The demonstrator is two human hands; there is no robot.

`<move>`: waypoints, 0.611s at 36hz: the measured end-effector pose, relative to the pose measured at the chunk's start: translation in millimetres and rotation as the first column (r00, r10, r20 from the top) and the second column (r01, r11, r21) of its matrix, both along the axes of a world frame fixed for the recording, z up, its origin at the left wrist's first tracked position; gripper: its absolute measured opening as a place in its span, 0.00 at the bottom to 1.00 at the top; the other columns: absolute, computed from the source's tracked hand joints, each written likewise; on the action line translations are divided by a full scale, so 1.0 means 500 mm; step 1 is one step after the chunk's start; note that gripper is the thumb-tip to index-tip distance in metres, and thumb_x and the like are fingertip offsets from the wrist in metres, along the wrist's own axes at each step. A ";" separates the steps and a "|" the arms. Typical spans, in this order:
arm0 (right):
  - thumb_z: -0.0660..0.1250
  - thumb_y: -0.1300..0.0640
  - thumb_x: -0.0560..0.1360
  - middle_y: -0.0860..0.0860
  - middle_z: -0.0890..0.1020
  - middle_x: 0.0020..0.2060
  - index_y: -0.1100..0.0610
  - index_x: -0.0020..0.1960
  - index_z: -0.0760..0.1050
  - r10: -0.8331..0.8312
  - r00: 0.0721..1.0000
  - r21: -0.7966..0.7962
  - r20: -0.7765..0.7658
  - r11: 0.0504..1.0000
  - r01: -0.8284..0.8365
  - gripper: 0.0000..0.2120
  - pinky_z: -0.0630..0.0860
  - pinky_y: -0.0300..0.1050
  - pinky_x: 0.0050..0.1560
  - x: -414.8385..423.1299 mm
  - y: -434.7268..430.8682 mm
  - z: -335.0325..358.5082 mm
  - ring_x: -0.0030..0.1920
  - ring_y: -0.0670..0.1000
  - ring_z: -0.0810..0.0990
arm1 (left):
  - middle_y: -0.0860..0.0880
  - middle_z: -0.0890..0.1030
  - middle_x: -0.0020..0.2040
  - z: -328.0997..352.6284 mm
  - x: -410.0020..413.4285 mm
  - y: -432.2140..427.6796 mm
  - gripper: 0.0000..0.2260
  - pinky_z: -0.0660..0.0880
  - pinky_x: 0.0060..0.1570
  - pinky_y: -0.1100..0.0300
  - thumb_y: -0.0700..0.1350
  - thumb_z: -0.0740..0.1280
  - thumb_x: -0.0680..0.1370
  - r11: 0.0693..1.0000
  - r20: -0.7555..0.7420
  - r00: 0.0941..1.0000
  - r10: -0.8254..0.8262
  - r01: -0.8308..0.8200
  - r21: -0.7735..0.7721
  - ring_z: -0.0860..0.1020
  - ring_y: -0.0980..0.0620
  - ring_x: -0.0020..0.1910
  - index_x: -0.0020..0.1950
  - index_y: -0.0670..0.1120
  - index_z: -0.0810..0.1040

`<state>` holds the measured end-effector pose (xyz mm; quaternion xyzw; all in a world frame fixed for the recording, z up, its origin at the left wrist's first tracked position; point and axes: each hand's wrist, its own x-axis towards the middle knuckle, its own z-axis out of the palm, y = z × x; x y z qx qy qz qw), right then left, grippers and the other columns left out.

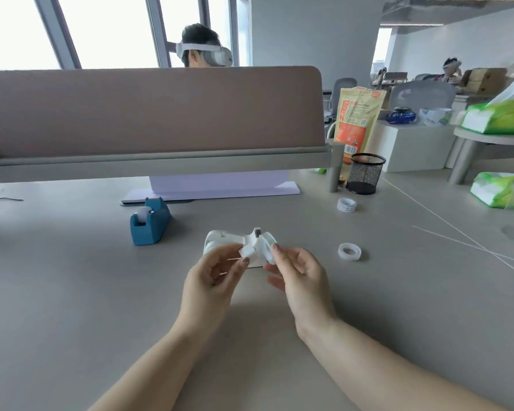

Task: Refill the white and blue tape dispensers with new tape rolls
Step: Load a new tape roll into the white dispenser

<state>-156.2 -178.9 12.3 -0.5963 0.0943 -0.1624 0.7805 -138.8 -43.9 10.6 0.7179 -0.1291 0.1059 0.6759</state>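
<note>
1. The desk (72,292) carries all the task's things. Both dispensers sit on it, well apart.
2. The blue tape dispenser (150,223) stands off to the left, untouched. A pale roll shows in its cradle, but I cannot tell whether it is new or spent, so this half of the job looks undone.
3. The white tape dispenser (226,240) lies just behind the hands. They cover its front, so its cradle cannot be read as empty or filled.
4. The left hand (217,271) pinches a small white piece (247,251) between thumb and fingertips. The right hand (296,274) grips a tape roll (266,246) by its rim, fingers curled, close to the white dispenser's right end. By my reading, the white refill is midway: roll in hand, not yet seated.
5. Two spare rolls lie flat to the right, the near roll (349,251) and the far roll (347,204).
6. The pinched piece is blurred. It may be the roll's hub, but that is a guess.
</note>
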 end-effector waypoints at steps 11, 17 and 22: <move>0.67 0.55 0.75 0.53 0.85 0.42 0.57 0.45 0.78 0.175 0.985 0.130 0.004 0.976 -0.174 0.05 0.78 0.44 0.49 0.008 -0.013 -0.006 0.47 0.52 0.83 | 0.52 0.84 0.47 -0.021 0.020 -0.016 0.08 0.78 0.52 0.58 0.39 0.71 0.73 0.997 0.058 0.998 -0.025 0.020 0.072 0.83 0.55 0.48 0.51 0.47 0.81; 0.65 0.55 0.75 0.52 0.85 0.42 0.59 0.51 0.79 0.247 0.969 0.076 0.004 0.966 -0.247 0.09 0.78 0.46 0.52 0.012 -0.017 -0.009 0.49 0.53 0.83 | 0.52 0.85 0.46 -0.018 0.020 -0.014 0.08 0.78 0.49 0.60 0.40 0.71 0.73 0.997 0.087 0.996 0.031 -0.037 0.062 0.83 0.55 0.46 0.46 0.53 0.81; 0.63 0.54 0.76 0.57 0.84 0.47 0.58 0.54 0.80 0.290 0.957 0.049 0.003 0.956 -0.290 0.11 0.77 0.45 0.52 0.011 -0.020 -0.006 0.53 0.56 0.82 | 0.51 0.84 0.46 -0.017 0.018 -0.017 0.06 0.78 0.50 0.59 0.47 0.71 0.71 0.997 0.084 0.996 0.041 -0.046 0.057 0.83 0.55 0.46 0.47 0.51 0.81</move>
